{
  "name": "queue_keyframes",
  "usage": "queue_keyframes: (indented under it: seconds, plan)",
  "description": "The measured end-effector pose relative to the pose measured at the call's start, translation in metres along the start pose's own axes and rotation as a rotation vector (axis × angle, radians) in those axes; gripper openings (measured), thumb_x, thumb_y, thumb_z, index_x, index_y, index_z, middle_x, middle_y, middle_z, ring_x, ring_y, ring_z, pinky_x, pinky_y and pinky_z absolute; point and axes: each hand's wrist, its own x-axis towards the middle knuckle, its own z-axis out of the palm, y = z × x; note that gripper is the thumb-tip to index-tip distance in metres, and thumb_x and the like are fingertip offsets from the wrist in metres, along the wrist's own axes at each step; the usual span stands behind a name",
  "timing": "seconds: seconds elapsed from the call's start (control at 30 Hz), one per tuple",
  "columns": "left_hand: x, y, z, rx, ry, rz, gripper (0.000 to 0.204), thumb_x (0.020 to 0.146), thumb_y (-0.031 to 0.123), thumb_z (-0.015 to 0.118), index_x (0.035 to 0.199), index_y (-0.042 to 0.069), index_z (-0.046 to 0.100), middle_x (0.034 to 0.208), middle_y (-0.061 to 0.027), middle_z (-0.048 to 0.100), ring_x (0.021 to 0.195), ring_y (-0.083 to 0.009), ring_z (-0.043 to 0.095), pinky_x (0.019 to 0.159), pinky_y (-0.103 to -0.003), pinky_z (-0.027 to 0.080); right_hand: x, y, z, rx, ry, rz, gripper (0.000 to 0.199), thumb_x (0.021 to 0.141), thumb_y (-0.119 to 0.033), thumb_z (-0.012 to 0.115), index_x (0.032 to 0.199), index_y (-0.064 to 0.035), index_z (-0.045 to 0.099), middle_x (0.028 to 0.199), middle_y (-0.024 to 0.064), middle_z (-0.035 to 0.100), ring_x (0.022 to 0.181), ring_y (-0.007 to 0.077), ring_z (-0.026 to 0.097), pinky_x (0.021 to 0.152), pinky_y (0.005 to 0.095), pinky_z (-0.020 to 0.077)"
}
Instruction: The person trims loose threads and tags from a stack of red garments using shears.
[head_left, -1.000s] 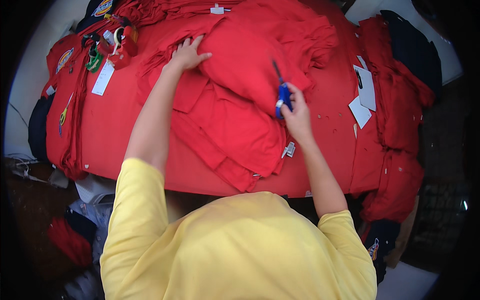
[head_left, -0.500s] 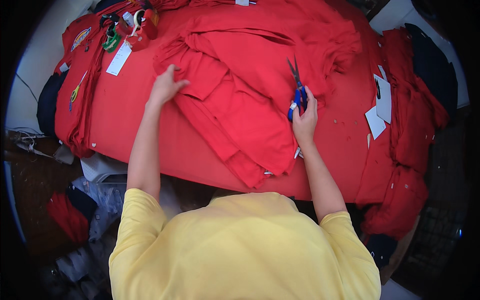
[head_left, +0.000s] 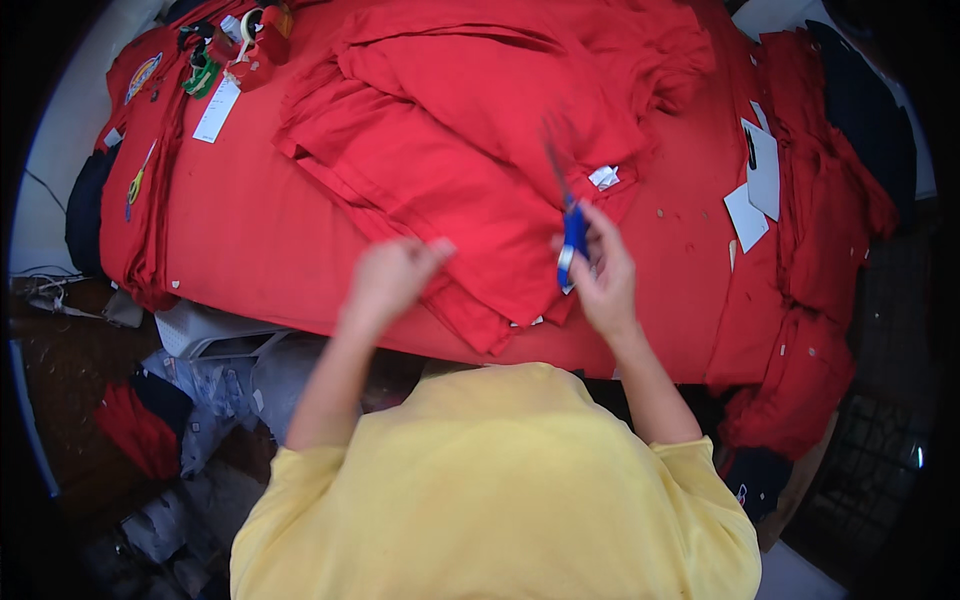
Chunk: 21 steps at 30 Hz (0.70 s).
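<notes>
Now the pile of red clothes (head_left: pixel 440 185) lies loosely spread in the middle of the red table (head_left: pixel 235 245), its lower corner pointing toward the person. Over its right side, the right hand (head_left: pixel 612 275) has its fingers closed around the blue handles of the scissors (head_left: pixel 574 240), with the blurred blades pointing away from the body, near a white label (head_left: pixel 604 177). The left hand (head_left: pixel 390 285) is over the near left edge, its fingers bent and smeared by motion; I cannot tell whether they pinch any cloth. For good handling, I'd keep the blades lifted off the fabric and the left fingers well clear of the tips, drawing the cloth flat before any blade comes close. Compared with 0.5 s ago, the left hand has come nearer the body from the pile's far left side, the small folded flap there has opened out flatter, and the label by the blades, not visible then, now shows. Farther out, 2 white cards (head_left: pixel 762 170) lie to the right, while yellow-handled scissors (head_left: pixel 136 187) and a red tape dispenser (head_left: pixel 270 45) sit to the left.
</notes>
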Motion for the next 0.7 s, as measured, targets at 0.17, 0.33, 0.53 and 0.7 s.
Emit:
queue_keyframes:
  seconds: [0.17,0.33,0.53,0.7]
  plan:
    - [-0.024,0.002,0.051,-0.095,0.258,0.136,0.038,0.087,0.032,0.066,0.073,-0.003,0.06,0.068,-0.0148,0.062,0.062,-0.0252,0.062,0.056,-0.034,0.046,-0.045,0.031,0.008,-0.355,-0.173,0.126,0.054,0.082,-0.004,0.06,0.134,-0.0046,0.046,0.112,0.0121,0.061,0.103,0.0237,0.061,0.089,0.0353,0.048]
    - [-0.026,0.005,-0.013,-0.488,-0.243,-0.057,0.043,0.092,0.032,0.061,0.064,0.0,0.061,0.059,-0.0054,0.063,0.058,-0.0131,0.061,0.061,-0.029,0.049,-0.03,0.002,0.016,0.131,-0.095,0.199,0.054,0.089,0.009,0.049,0.14,0.0001,0.034,0.122,0.013,0.055,0.106,0.02,0.06,0.091,0.0307,0.0487]
    - [0.034,0.004,-0.02,-1.443,0.04,-0.034,0.054,0.096,0.037,0.053,0.133,-0.001,0.042,0.123,-0.0164,0.056,0.104,-0.0256,0.062,0.085,-0.034,0.05,-0.017,-0.028,0.026,0.295,-0.153,0.093,0.054,0.089,0.009,0.049,0.14,0.0018,0.032,0.122,0.0133,0.051,0.105,0.0225,0.061,0.09,0.0321,0.0499]
    - [0.034,-0.001,0.011,-0.919,0.255,-0.004,0.041,0.09,0.028,0.064,0.117,0.0,0.053,0.11,-0.0115,0.058,0.088,-0.0186,0.062,0.077,-0.031,0.05,-0.033,-0.024,0.014,0.309,-0.148,0.319,0.054,0.09,0.007,0.05,0.141,0.0019,0.032,0.109,0.0115,0.054,0.1,0.0208,0.062,0.086,0.0316,0.051]
